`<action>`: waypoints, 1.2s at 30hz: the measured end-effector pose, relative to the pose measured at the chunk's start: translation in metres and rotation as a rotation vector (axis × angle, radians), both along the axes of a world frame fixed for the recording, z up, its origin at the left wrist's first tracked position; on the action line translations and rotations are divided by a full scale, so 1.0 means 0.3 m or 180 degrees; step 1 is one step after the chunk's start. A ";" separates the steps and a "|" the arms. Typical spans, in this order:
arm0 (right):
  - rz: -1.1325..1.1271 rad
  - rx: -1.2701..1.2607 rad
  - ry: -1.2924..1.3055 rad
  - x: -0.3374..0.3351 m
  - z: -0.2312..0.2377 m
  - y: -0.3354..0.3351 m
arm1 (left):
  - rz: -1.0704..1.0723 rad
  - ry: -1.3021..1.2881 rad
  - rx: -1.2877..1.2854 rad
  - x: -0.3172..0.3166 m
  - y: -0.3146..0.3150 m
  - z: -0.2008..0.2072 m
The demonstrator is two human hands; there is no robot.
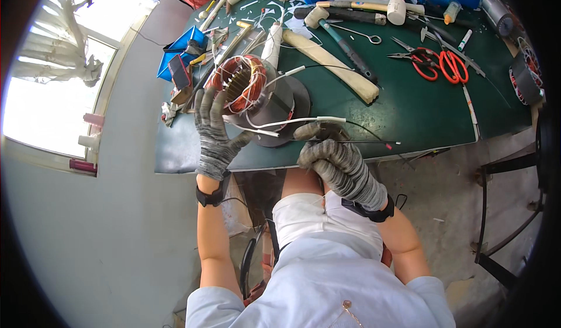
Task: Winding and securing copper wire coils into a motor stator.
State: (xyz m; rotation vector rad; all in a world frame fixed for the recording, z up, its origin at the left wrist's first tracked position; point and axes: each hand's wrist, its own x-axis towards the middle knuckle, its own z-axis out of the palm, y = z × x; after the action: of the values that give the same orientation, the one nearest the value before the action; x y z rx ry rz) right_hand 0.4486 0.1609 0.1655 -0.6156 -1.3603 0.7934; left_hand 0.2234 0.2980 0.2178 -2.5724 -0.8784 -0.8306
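Left hand (214, 130): grey striped glove, palm down, fingers pointing away from the body and a bit spread, thumb out toward the right hand. Not clenched; fingertips against the near-left side of the copper-wound stator (255, 73). Forearm runs nearly straight ahead, black band (209, 196) at the wrist.

Right hand (338, 157): same kind of glove, fingers curled into a fist, closed on a thin dark rod (374, 142) that sticks out on both sides of the grip, longer on the right. Elbow bent, forearm angled in from lower right, knuckles turned inward. Black band at this wrist too.

Stator sits just beyond the left fingertips, ahead-left of the right fist, copper coils laced with white cord. Grey round base (302, 103) between the hands, further ahead. White sleeved lead (292, 121) runs from the stator to just above the right fist; another sleeved end lies by the left thumb.

Ahead of right grip: pale wooden paddle (333, 65), then teal-handled hammer (350, 52). Farther ahead-right: red-handled pliers (425, 62), red-handled scissors (453, 66). Ahead-left of left hand: blue bin (169, 60). All on the green tabletop (421, 114).
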 end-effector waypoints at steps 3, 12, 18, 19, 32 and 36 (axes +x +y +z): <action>-0.0125 0.0131 -0.0043 -0.012 0.006 0.009 | 0.0141 0.0182 0.0053 0.067 0.027 0.004; 0.0234 -0.0090 0.0445 0.003 -0.004 0.116 | 0.0096 -0.0338 0.0070 0.102 0.038 -0.035; 0.0524 -0.0530 0.0683 0.103 0.050 0.401 | -0.0042 -0.0350 -0.0470 0.075 0.057 -0.010; 0.0723 -0.0643 0.0838 0.111 0.043 0.462 | -0.0245 -0.0379 -0.0559 0.068 0.071 -0.013; 0.1030 -0.0958 0.0770 0.035 0.117 0.254 | -0.0857 -0.0573 0.0133 0.024 0.042 -0.016; 0.0424 -0.0303 0.0281 -0.014 0.081 0.205 | -0.0687 -0.0913 0.0244 0.067 0.012 -0.086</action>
State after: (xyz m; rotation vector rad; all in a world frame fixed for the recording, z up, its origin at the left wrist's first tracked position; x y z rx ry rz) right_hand 0.4444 0.2226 0.1897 -0.5614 -1.2981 0.9864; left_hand 0.2434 0.3015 0.1922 -2.5503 -0.6326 -1.2944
